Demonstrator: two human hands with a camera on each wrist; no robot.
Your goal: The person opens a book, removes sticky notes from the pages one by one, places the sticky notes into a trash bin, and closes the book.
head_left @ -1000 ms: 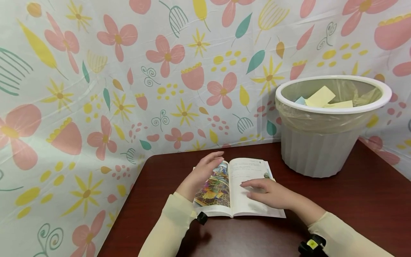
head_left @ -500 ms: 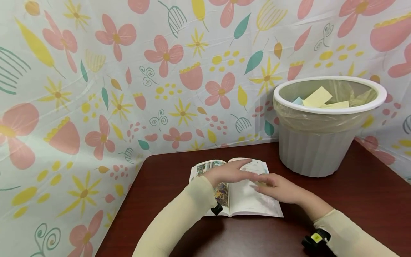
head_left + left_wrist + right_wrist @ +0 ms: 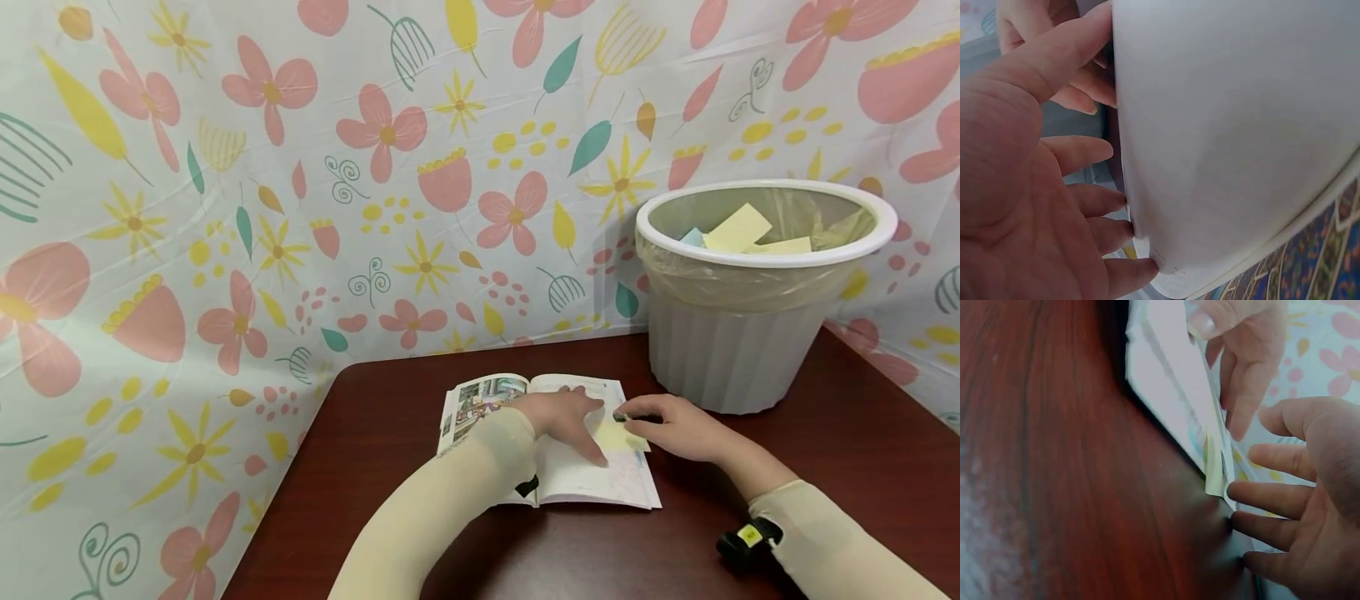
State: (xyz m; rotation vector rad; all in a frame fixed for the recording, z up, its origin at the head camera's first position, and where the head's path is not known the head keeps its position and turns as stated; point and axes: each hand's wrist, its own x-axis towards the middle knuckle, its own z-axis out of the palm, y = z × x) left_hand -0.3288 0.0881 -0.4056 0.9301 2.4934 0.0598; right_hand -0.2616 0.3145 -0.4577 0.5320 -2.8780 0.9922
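An open book (image 3: 573,479) lies on the table, a colour picture on its left page and pale print on the right. A yellow paper slip (image 3: 617,439) lies on the right page and juts past its outer edge; the right wrist view shows the slip (image 3: 1214,465) edge-on. My left hand (image 3: 564,417) reaches across the right page, fingers spread, touching the paper. Just off the book's right edge is my right hand (image 3: 678,427), thumb and fingers apart and holding nothing. A small dark greenish spot (image 3: 619,417) shows near its fingertips; what it is I cannot tell.
A grey bin (image 3: 723,350) with a white rim and plastic liner stands at the table's back right, yellow and blue paper pieces (image 3: 738,229) inside. The dark red table (image 3: 390,467) meets a flower-patterned sheet (image 3: 300,208) at the back and left.
My left hand has moved right, from above the left page onto the right page. The right hand has drawn right, off the page. The yellow slip now shows on the right page.
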